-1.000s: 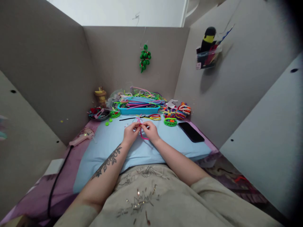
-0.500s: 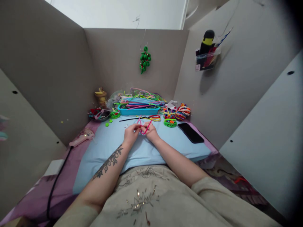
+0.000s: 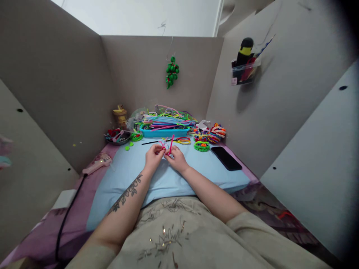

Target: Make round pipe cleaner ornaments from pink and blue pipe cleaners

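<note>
My left hand (image 3: 153, 156) and my right hand (image 3: 175, 158) meet over a light blue pillow (image 3: 120, 175), fingers pinched together. Between them they grip a pink pipe cleaner (image 3: 169, 145); one end sticks up and away from my right fingers, and a small loop shows by my left fingertips. My tattooed left forearm lies across the pillow.
A blue tray (image 3: 164, 131) heaped with coloured pipe cleaners stands behind the hands. Coiled pipe-cleaner pieces (image 3: 209, 135) and a black phone (image 3: 226, 157) lie to the right. Scissors (image 3: 179, 140), a small dish (image 3: 119, 136) and a glue gun (image 3: 97, 164) with its cable lie left. Grey panels wall the space.
The pink pipe cleaner hung down in a loop below my hands a second ago; its free end has swung up and now points away from me. Both hands shifted slightly left.
</note>
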